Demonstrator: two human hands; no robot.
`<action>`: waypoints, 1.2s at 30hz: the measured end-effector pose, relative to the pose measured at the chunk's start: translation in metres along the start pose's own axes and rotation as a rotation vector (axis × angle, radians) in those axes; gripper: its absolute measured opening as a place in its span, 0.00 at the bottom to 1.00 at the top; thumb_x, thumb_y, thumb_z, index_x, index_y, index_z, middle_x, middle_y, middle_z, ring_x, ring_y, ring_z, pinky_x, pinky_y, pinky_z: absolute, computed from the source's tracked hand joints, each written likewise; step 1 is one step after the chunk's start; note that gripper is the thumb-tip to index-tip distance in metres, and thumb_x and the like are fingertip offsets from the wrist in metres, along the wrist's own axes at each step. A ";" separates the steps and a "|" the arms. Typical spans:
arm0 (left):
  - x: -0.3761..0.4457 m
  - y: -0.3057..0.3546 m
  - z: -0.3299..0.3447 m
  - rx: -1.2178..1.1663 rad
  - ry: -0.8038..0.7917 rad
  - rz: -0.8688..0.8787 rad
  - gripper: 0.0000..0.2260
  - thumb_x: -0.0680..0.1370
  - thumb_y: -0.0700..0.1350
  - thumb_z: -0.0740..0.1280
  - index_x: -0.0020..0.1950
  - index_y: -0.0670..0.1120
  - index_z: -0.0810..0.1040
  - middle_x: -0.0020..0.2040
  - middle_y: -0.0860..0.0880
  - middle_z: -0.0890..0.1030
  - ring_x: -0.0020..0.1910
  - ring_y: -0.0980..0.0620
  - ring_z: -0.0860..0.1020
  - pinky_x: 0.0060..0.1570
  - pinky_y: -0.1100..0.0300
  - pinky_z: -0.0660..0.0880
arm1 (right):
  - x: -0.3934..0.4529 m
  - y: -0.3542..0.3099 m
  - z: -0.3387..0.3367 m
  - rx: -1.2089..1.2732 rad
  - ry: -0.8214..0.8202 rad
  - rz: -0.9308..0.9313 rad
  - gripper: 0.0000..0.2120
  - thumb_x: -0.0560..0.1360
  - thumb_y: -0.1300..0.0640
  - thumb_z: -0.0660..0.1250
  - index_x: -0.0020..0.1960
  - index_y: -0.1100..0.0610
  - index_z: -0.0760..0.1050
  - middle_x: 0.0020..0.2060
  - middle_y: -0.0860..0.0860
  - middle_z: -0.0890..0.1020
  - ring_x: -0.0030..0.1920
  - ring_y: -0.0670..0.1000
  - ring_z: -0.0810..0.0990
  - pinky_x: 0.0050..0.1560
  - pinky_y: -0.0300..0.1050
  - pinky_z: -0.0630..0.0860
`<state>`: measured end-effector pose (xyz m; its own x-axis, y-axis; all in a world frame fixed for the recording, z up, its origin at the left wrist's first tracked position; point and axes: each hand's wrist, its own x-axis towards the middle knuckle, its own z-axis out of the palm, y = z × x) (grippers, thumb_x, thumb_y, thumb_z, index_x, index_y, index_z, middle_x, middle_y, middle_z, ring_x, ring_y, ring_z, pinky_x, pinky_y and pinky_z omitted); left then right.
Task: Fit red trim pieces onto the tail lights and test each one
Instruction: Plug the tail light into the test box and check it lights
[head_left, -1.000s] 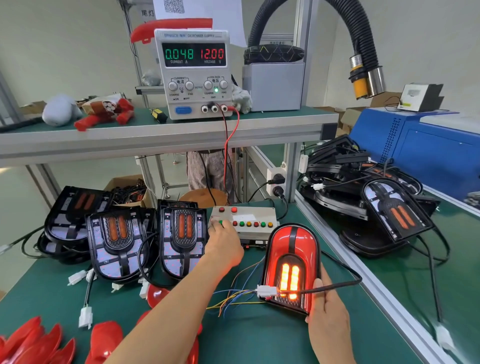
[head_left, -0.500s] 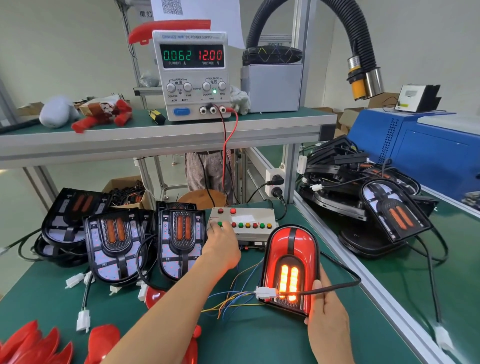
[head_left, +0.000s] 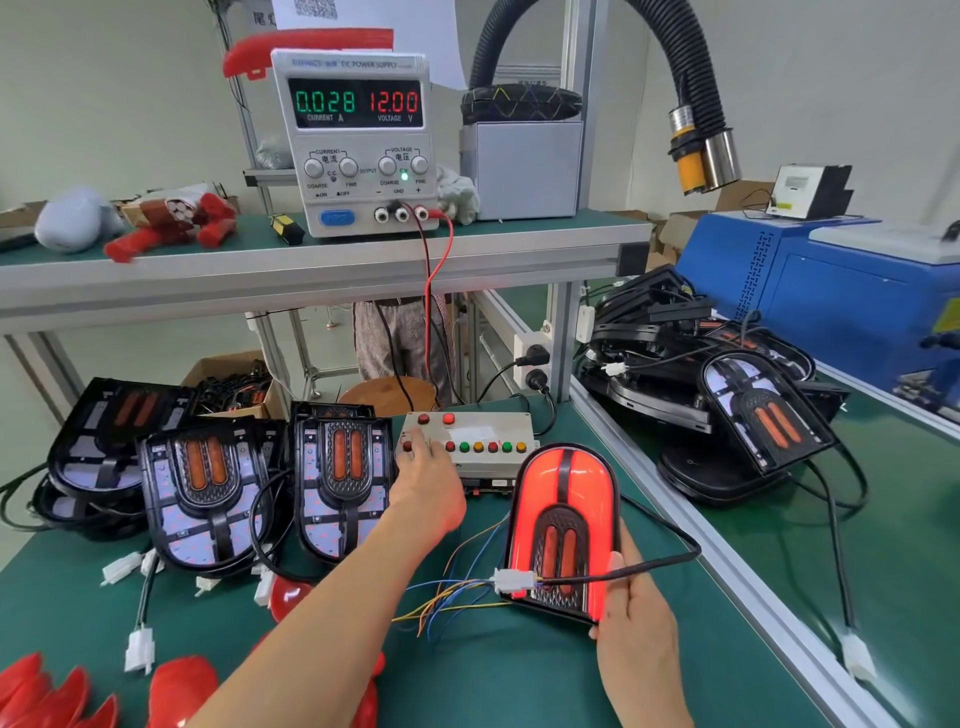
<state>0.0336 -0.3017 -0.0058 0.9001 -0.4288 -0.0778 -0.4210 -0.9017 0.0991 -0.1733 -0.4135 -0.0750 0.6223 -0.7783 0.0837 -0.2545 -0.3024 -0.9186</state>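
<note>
My right hand holds a tail light with red trim upright on the green bench, thumb along its right edge. Its outer red band glows; the two centre bars are dark. A white connector with coloured wires joins it to the grey test box. My left hand rests on that box, a finger pressing a button at the left end of its button row. Loose red trim pieces lie at the bench's front left.
Several untrimmed black tail lights stand at the left, and more are piled at the right. A power supply on the shelf reads 0.028 A and 12.00 V. An aluminium rail borders the bench's right side.
The lit pattern switched: the two centre bars went dark and the outer red band lit. The current reading fell from 0.062 to 0.028. My left hand shifted slightly on the buttons.
</note>
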 end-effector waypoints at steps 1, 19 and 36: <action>0.000 0.001 -0.001 -0.014 -0.005 -0.007 0.33 0.82 0.44 0.63 0.79 0.34 0.49 0.80 0.32 0.44 0.79 0.31 0.52 0.77 0.46 0.56 | 0.000 0.000 0.000 0.000 0.005 -0.007 0.20 0.85 0.45 0.52 0.73 0.26 0.62 0.52 0.45 0.84 0.32 0.45 0.81 0.42 0.35 0.77; 0.002 0.006 0.000 0.027 0.005 -0.031 0.34 0.81 0.43 0.64 0.79 0.34 0.48 0.80 0.32 0.45 0.78 0.32 0.54 0.76 0.47 0.58 | 0.004 0.009 0.001 0.024 0.018 -0.034 0.20 0.85 0.46 0.53 0.75 0.32 0.66 0.47 0.45 0.84 0.29 0.43 0.80 0.36 0.30 0.73; -0.010 0.025 0.009 -0.020 0.174 0.107 0.28 0.78 0.45 0.67 0.75 0.42 0.60 0.76 0.35 0.55 0.74 0.37 0.59 0.70 0.52 0.67 | 0.004 0.008 0.004 0.076 0.021 -0.042 0.19 0.84 0.43 0.53 0.72 0.26 0.63 0.54 0.46 0.84 0.37 0.43 0.82 0.41 0.41 0.81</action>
<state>0.0133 -0.3203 -0.0117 0.8571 -0.5041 0.1062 -0.5142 -0.8496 0.1169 -0.1701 -0.4171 -0.0836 0.6152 -0.7775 0.1304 -0.1710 -0.2931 -0.9407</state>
